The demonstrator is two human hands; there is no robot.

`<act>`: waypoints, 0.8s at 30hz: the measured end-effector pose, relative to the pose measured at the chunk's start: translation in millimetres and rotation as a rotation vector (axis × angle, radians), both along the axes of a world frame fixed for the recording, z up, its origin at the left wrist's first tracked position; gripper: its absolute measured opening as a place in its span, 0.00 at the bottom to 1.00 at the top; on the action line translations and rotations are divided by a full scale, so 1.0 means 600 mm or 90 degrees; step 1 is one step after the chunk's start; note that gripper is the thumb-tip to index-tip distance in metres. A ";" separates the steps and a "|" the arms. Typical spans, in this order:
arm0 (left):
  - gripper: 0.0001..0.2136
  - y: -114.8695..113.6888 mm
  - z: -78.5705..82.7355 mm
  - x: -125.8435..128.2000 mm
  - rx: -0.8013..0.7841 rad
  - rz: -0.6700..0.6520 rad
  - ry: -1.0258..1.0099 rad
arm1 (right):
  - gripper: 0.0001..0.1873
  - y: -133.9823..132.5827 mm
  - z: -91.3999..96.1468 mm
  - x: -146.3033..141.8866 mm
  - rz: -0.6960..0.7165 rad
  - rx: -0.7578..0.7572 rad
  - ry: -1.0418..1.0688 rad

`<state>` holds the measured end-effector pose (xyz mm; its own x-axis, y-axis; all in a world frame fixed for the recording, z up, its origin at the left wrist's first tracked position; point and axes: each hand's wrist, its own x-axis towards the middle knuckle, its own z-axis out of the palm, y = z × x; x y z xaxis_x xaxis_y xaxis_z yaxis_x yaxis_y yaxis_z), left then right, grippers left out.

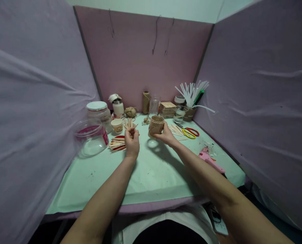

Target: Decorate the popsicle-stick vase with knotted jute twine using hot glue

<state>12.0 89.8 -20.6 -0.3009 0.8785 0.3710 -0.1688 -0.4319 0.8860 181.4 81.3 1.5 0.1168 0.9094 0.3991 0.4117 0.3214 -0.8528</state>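
The brown cup is near the middle of the surface, clasped from its right side by the right grip; its mouth points up and its long axis runs close to vertical. The left grip has its fingertips drawn together at a fan of wooden sticks; I cannot tell whether it holds any. Flat sticks lie heaped just left of that grip, with a paper cup behind them and an open clear jar farther left. Behind the brown cup stand a brown roll, a glass jar and stacked wooden squares. To its right lie loose sticks, scissors and, nearer the person, a pink glue gun, partly behind the right forearm.
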 end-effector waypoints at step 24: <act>0.07 -0.018 -0.014 0.013 -0.095 -0.093 0.120 | 0.10 0.021 -0.008 0.030 0.064 -0.304 -0.687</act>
